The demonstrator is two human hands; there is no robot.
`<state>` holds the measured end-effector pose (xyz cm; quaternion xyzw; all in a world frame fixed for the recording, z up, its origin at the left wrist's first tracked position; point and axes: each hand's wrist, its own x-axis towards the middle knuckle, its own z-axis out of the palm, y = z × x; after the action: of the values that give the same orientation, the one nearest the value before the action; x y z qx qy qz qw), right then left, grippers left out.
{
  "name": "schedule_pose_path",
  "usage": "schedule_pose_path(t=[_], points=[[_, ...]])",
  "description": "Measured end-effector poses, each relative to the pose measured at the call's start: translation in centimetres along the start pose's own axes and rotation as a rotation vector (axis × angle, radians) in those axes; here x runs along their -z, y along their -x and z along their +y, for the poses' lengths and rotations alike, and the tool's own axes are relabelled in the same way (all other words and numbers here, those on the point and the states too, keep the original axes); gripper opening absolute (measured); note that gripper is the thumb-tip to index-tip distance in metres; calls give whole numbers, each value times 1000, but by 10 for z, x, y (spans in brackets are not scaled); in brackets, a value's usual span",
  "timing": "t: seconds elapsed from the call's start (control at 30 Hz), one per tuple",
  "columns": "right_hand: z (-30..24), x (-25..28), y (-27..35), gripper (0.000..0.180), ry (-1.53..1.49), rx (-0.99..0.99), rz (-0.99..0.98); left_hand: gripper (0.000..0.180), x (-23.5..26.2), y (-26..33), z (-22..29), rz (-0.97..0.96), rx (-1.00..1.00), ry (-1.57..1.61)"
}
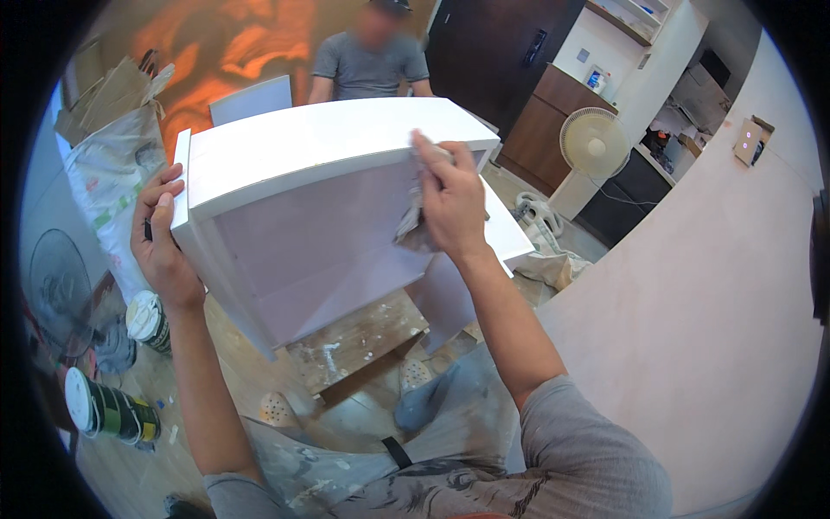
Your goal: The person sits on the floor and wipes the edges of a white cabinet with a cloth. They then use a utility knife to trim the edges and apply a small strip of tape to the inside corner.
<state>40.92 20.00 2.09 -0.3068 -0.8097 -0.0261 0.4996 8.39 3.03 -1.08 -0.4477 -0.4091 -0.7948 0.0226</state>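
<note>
A white drawer-like box (328, 134) is tilted in front of me, with its hollow side toward me. My left hand (169, 238) wraps round its left end panel, fingers over the upper edge and thumb on the near side. A crumpled greyish rag (415, 221) is bunched in my right hand (454, 195), which presses at the near upper rim toward the right end. The rag hangs down over the hollow side. Below the box stands a low wooden bench (363, 346) with white paint spots, partly hidden by the box.
Across from me sits a person (372, 65) in a grey shirt. Paint buckets (112, 411) and a white sack (112, 199) of scraps stand at the left. To the right are a fan (594, 143), a brown cabinet (545, 125), another white sack (553, 255) and a pale wall (692, 346).
</note>
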Motion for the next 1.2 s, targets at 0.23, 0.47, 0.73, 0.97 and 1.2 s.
schedule_pose_path(t=[0.23, 0.47, 0.73, 0.97, 1.2], points=[[98, -4, -7, 46, 96, -225, 307, 31, -7, 3, 4, -3, -63, -59], [39, -35, 11, 52, 18, -202, 298, 20, -18, 9, 13, -13, -68, -61], [-153, -58, 17, 60, -269, 80, -68, 19, -15, 6, 14, -6, -62, -39], [-138, -37, 7, 49, -121, 108, -142, 24, -8, 5, 10, -26, -46, -93], [-22, 18, 23, 37, -88, -215, -41, 9, 6, 3, 32, -47, -64, -438]])
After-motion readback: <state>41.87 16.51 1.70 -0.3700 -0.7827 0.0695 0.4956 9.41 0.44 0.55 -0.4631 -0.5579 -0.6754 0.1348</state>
